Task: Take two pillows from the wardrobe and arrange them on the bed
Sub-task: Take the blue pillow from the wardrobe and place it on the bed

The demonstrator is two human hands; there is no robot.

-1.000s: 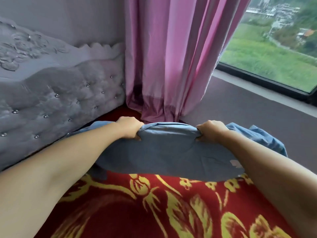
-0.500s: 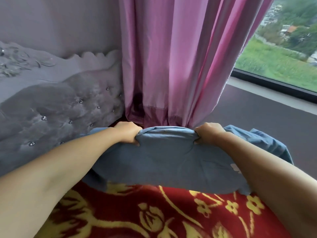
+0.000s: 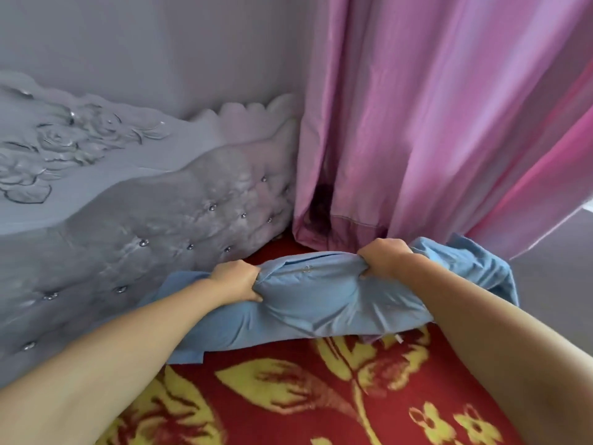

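A blue pillow lies across the head end of the bed, on a red blanket with yellow flowers. My left hand grips the pillow's far edge on the left, and my right hand grips the same edge on the right. Both fists bunch the blue fabric. The pillow's right end reaches the bed's right side, below the curtain. Only one pillow is in view, and no wardrobe can be seen.
A grey tufted headboard with carved roses stands just behind the pillow on the left. A pink curtain hangs to the bed's far right corner. A grey ledge runs along the right side.
The view has swung left, so the window has left the frame. Both hands keep their grip while the pillow has shifted toward the headboard and its fabric is more bunched.
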